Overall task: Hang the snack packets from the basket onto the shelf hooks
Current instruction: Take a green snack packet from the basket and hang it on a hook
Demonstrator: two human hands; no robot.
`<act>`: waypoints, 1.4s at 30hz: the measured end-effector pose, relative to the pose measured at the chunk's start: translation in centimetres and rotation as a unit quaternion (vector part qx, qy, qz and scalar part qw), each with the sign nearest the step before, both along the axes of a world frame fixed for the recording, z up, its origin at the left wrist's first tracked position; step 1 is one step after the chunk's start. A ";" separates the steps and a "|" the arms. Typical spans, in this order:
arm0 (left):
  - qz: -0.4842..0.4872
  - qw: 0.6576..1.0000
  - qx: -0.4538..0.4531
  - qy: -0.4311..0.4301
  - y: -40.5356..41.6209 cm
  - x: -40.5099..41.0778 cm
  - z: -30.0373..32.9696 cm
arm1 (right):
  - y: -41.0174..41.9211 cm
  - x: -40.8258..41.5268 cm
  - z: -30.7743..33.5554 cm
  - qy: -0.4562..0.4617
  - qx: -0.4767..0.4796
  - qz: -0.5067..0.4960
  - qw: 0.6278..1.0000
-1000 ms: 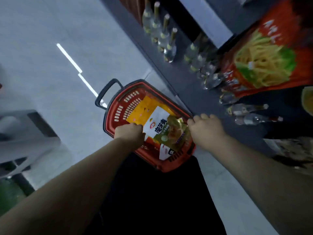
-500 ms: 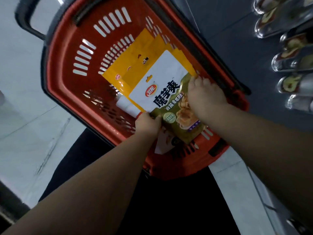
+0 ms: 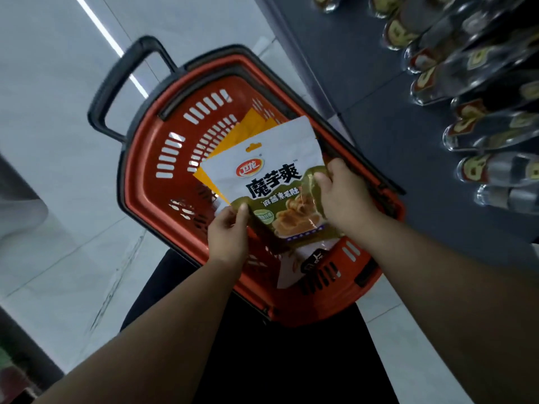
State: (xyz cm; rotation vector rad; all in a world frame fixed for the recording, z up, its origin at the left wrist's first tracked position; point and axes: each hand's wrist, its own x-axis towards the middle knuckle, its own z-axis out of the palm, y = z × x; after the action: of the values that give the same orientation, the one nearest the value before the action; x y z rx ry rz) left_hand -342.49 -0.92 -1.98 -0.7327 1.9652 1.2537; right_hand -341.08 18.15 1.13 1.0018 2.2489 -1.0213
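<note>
My left hand (image 3: 227, 231): pinching the lower left corner of the white-and-green snack packet (image 3: 274, 182), thumb on its printed front.
My right hand (image 3: 339, 196): curled round the packet's right edge, fingers over the shiny green part.
Packet in hand: held face up over the middle of the red basket (image 3: 137, 182), its white top with the hanging hole pointing toward the basket's far rim; I judge it lifted off the pile, not lying on it.
Left in the basket: yellow packets (image 3: 233, 141) lie under it toward the far end, and another white packet (image 3: 294, 266) shows by the near rim; how many in all I cannot tell.
Basket: it stands on the pale floor (image 3: 58, 83), black handle (image 3: 122, 86) at its far left corner, its right side against the dark shelf base (image 3: 393, 141).
Shelf: rows of clear bottles (image 3: 481, 170) lie along it on the far right; no hooks show from here.
Progress: early, I judge. One packet is picked up and not yet hung, the others wait, and I still have to raise this one to a hook and thread the hole onto it.
</note>
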 end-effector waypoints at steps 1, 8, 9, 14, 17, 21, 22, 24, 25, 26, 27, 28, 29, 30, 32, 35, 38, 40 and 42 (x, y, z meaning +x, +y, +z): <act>-0.006 1.000 0.016 0.015 -0.1 -1.1 0.7 | 0.1 -0.1 0.7 0.014 -0.015 -0.030 0.999; -0.177 0.969 0.027 0.168 1.3 -10.3 10.0 | 1.7 -2.9 9.9 0.084 -0.041 -0.143 0.985; -0.197 0.961 0.025 0.194 1.9 -11.5 12.1 | 2.0 -3.4 12.0 0.098 -0.036 -0.157 0.982; -0.250 0.921 0.065 0.292 5.0 -16.0 24.3 | 3.2 -4.9 23.7 0.171 -0.031 -0.243 0.954; -0.272 0.897 0.101 0.333 6.7 -17.5 32.0 | 3.8 -4.5 31.1 0.218 -0.010 -0.281 0.935; -0.292 0.858 0.141 0.398 8.8 -17.2 41.6 | 4.5 -3.1 41.1 0.272 0.063 -0.295 0.914; -0.296 0.850 0.150 0.410 9.3 -17.0 43.6 | 4.8 -2.7 43.5 0.282 0.076 -0.296 0.910; -0.300 0.832 0.175 0.433 10.6 -16.4 47.5 | 5.4 -1.8 48.0 0.304 0.089 -0.303 0.899; -0.303 0.820 0.188 0.448 11.4 -16.1 49.4 | 5.8 -1.3 50.0 0.319 0.099 -0.306 0.892; -0.306 0.807 0.195 0.465 12.1 -15.9 51.0 | 6.2 -0.8 51.8 0.333 0.112 -0.310 0.883; -0.309 0.796 0.203 0.479 13.0 -15.7 52.5 | 6.7 -0.2 53.4 0.346 0.124 -0.316 0.875; -0.314 0.787 0.208 0.488 13.8 -15.5 53.9 | 7.1 0.4 54.8 0.359 0.132 -0.326 0.865; -0.325 0.780 0.212 0.491 14.7 -15.3 55.2 | 7.5 1.0 56.0 0.370 0.138 -0.335 0.855; -0.341 0.773 0.213 0.490 15.5 -15.0 56.3 | 7.8 1.6 56.9 0.378 0.143 -0.346 0.847; -0.375 0.758 0.205 0.493 16.8 -14.3 57.7 | 8.3 3.0 58.2 0.379 0.155 -0.364 0.837; -0.412 0.728 0.186 0.515 18.8 -13.0 58.9 | 9.1 4.7 59.1 0.373 0.166 -0.388 0.826; -0.412 0.720 0.182 0.529 20.6 -11.7 59.9 | 10.1 5.7 59.8 0.384 0.183 -0.404 0.810; -0.403 0.726 0.184 0.526 21.4 -11.3 60.4 | 10.6 6.0 60.2 0.397 0.197 -0.407 0.798; -0.394 0.731 0.185 0.525 22.1 -10.9 60.9 | 11.1 6.2 60.7 0.401 0.212 -0.406 0.794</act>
State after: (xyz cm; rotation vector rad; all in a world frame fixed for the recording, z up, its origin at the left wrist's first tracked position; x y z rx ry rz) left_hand -353.43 21.20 58.93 1.2107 2.2354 1.4989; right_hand -334.86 29.27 61.84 2.1962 2.8379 -1.5260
